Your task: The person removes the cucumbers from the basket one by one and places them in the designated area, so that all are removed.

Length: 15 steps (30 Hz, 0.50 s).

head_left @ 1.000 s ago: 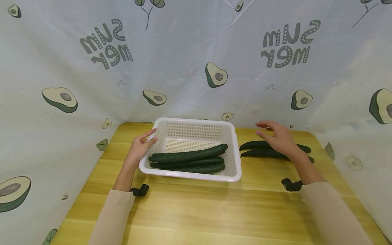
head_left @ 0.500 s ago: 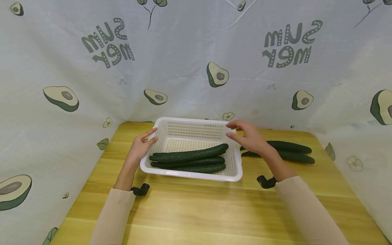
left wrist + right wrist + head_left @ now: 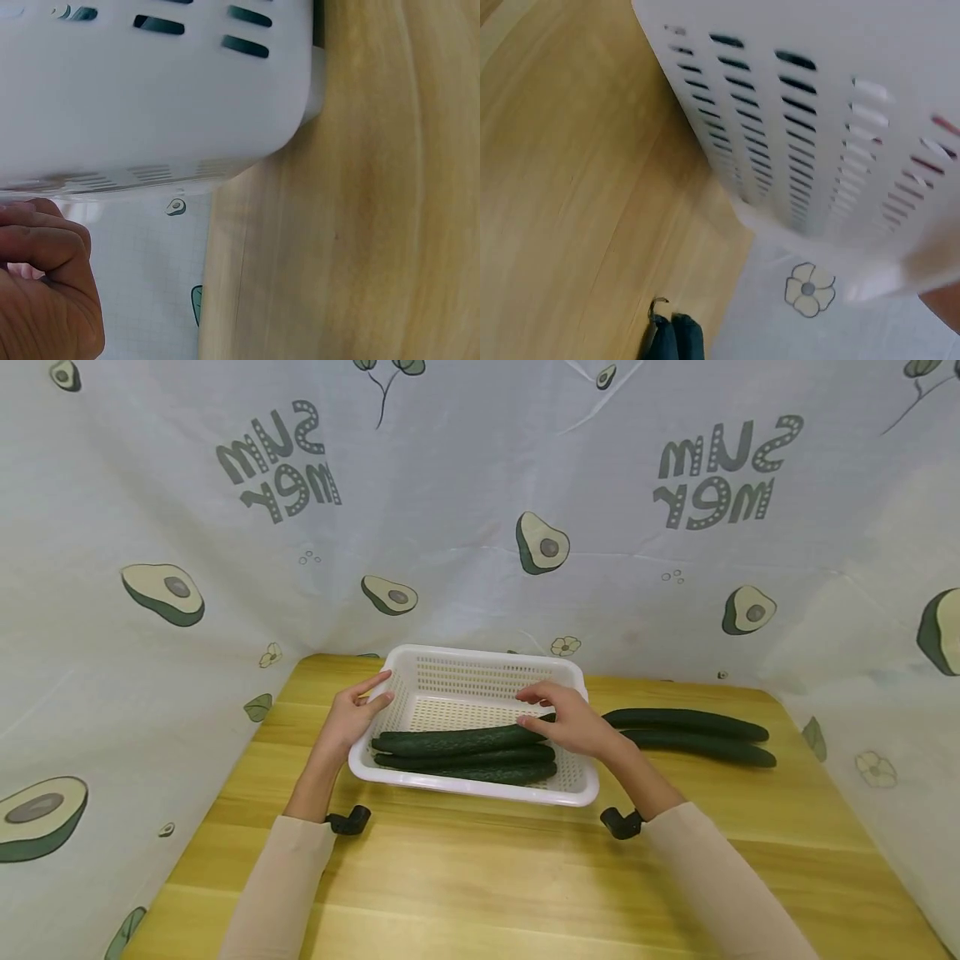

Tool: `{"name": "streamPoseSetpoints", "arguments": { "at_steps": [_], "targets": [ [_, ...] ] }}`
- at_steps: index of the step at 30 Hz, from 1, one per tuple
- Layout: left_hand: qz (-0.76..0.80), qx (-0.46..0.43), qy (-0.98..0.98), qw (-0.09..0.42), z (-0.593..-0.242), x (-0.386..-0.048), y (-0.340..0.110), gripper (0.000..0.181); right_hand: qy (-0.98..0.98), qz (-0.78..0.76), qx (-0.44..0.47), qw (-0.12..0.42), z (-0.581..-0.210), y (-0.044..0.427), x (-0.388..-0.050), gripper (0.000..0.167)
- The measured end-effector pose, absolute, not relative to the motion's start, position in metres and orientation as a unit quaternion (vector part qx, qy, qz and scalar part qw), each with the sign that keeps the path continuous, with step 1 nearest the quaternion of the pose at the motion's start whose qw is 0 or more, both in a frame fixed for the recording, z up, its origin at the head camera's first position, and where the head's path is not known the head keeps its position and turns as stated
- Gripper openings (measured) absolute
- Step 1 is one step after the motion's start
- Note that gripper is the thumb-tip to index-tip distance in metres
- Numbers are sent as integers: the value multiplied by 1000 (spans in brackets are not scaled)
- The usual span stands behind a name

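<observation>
A white slotted basket holds several dark green cucumbers lying side by side along its near half. My left hand holds the basket's left rim between thumb and fingers. Over the basket's right part, my right hand has thumb and fingers spread at the right end of the uppermost cucumber; whether it touches it I cannot tell. In the left wrist view my left hand is beside the basket wall. The right wrist view shows the basket's slotted side, with a little of my right hand behind it.
Two more cucumbers lie on the wooden table right of the basket, under my right forearm's far side. A printed curtain stands behind the table and along both sides.
My right hand has moved left from above the cucumbers on the table, across the basket's right rim, and down into the basket. The left hand stays on the rim.
</observation>
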<state>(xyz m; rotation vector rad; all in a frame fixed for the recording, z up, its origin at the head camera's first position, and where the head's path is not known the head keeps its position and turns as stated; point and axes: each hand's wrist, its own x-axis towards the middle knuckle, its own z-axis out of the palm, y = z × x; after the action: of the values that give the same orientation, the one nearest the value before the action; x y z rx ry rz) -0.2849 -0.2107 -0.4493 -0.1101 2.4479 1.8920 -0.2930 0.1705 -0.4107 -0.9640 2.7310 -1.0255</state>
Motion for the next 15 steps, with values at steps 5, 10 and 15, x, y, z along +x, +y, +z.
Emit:
{"name": "streamPoseSetpoints", "arguments": {
  "at_steps": [5,10,15],
  "targets": [
    [613,-36,789,27,-449,-285,-212,51,887,-315,-336,43,-413,155,-293,45],
    [622,-43,781,38,-444,-282,-210,52,888,-293,-350,61,-422,140,-294,47],
    [622,-40,781,30,-449,-284,-210,51,892,-262,-355,98,-428,134,-292,50]
  ]
}}
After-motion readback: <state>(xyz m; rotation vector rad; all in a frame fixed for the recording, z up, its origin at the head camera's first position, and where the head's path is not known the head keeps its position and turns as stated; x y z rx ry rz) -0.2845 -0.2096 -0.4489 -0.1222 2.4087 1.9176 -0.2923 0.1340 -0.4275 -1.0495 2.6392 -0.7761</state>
